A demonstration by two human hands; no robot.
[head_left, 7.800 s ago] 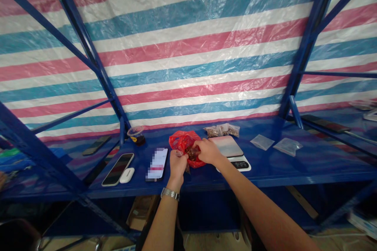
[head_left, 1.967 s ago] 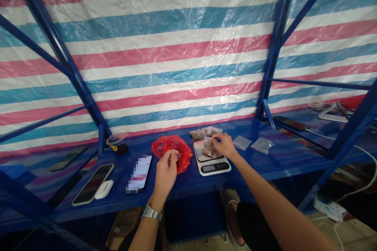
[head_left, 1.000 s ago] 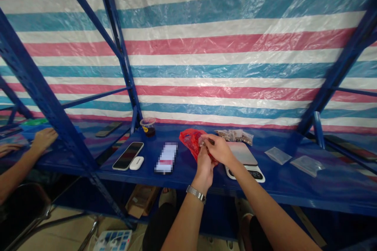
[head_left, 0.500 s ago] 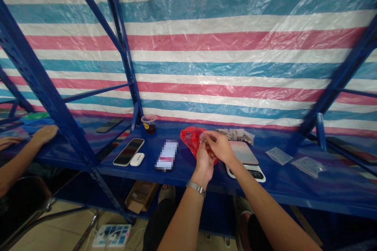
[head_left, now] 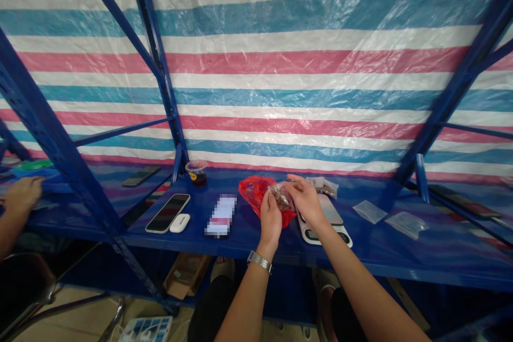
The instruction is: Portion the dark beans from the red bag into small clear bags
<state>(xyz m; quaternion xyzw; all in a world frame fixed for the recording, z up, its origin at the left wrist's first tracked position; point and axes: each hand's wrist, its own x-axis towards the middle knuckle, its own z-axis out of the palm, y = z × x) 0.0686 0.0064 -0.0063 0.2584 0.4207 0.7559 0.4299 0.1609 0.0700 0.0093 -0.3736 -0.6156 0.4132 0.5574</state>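
Between both hands is a small clear plastic bag [head_left: 282,197] with brown bits inside. My left hand [head_left: 271,223] pinches its left side, and my right hand [head_left: 306,202] grips its upper right side. Just behind and below the hands lies an open red plastic bag [head_left: 253,192], crumpled on the blue shelf; its contents are mostly hidden. A white kitchen scale [head_left: 332,215] sits beside my right hand, partly covered by the forearm. Several filled clear bags [head_left: 329,188] lie behind the scale.
Flat clear bags [head_left: 406,223] lie at the right. To the left are a lit phone [head_left: 221,216], a dark phone [head_left: 168,214], a white earbud case [head_left: 180,223] and a lidded cup [head_left: 196,175]. Blue posts [head_left: 160,64] frame the shelf. Another person's hand [head_left: 24,192] is at far left.
My hands have drawn slightly apart, so the small bag with brown bits now shows plainly between them. The camera view has shifted a little. The other person's arm has moved left.
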